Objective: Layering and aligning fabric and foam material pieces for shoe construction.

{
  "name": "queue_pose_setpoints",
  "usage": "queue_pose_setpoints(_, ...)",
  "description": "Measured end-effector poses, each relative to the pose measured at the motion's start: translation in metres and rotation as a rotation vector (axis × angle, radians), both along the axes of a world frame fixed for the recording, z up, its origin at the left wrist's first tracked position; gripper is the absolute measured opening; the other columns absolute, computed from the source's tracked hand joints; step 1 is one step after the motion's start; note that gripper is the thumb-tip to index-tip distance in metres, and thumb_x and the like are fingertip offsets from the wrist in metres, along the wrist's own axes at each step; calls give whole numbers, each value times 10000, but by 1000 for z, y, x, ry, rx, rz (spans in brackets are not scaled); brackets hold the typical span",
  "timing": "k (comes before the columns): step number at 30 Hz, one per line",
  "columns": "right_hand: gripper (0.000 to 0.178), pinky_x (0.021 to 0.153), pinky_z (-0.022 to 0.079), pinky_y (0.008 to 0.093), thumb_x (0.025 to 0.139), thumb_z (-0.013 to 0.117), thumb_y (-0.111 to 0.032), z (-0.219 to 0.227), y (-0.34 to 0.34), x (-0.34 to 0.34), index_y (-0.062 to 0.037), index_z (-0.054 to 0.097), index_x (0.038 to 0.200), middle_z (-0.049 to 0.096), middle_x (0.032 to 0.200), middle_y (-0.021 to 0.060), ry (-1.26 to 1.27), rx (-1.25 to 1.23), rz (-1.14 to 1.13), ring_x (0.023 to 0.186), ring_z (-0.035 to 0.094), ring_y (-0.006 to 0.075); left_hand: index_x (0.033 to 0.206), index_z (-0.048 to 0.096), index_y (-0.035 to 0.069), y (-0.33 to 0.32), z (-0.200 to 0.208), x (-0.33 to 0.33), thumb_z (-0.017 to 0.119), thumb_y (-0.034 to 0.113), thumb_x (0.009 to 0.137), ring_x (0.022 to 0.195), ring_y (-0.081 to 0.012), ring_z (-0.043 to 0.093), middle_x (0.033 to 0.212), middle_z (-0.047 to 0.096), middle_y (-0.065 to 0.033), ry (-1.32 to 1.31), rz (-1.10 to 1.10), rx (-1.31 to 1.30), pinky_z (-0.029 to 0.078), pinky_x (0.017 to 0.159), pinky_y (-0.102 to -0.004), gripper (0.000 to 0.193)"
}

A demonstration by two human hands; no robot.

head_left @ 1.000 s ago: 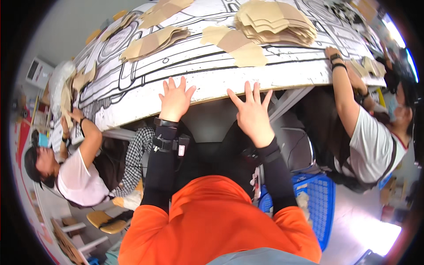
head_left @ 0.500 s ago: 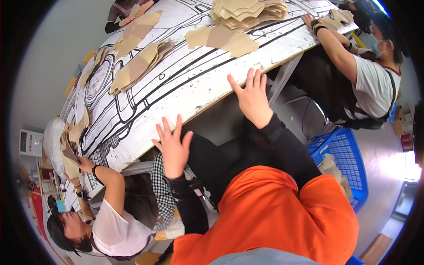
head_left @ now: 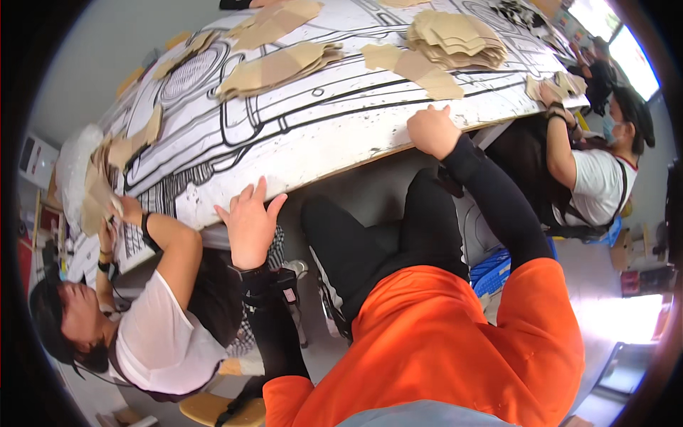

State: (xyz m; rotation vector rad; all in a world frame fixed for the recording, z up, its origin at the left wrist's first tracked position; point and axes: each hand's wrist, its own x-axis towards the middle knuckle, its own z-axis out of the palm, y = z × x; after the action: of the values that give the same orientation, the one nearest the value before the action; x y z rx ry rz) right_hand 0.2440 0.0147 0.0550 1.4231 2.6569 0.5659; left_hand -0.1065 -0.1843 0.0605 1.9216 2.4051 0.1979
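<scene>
My left hand (head_left: 249, 224) is open beside the near edge of the white table (head_left: 313, 146), with its fingers spread and nothing in them. Farther right, my right hand (head_left: 432, 132) is closed at that same edge, its fingers curled over the rim. Beyond it lies a flat tan cut piece (head_left: 416, 70), with a thick stack of tan wavy-edged pieces (head_left: 455, 39) behind. Another layered tan stack (head_left: 277, 70) rests on the tabletop, between and beyond my hands.
Black line drawings cover the tabletop. A person in a white shirt (head_left: 167, 334) handles tan pieces at the left; a masked person (head_left: 597, 167) sits at the right. A blue basket (head_left: 491, 274) stands by my right leg, a yellow stool (head_left: 224, 409) at lower left.
My right hand has gone from spread fingers to a closed grip at the table edge, farther right. My left hand has shifted left and lower, still open. The whole view has turned somewhat.
</scene>
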Motion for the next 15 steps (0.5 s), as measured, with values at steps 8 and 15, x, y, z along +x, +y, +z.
queue_pose_setpoints(8,434,966,443,750,919,559,-220,-30,-43,5,33,691,1247,441,1552,267,-60,264,-166,1478,359,463,1440,600,171,-15,-35,16,672,421,962,1451,-439,363,1547,456,-165,66,24,311,188,1133,-783,545)
queue_pose_setpoints(15,424,1240,305,491,881,519,-32,32,48,63,-186,792,1166,673,1316,173,25,-584,127,1456,431,331,1038,820,95,44,22,-25,662,439,963,1409,-356,491,1374,658,-151,-4,-152,-76,121,1224,-655,386)
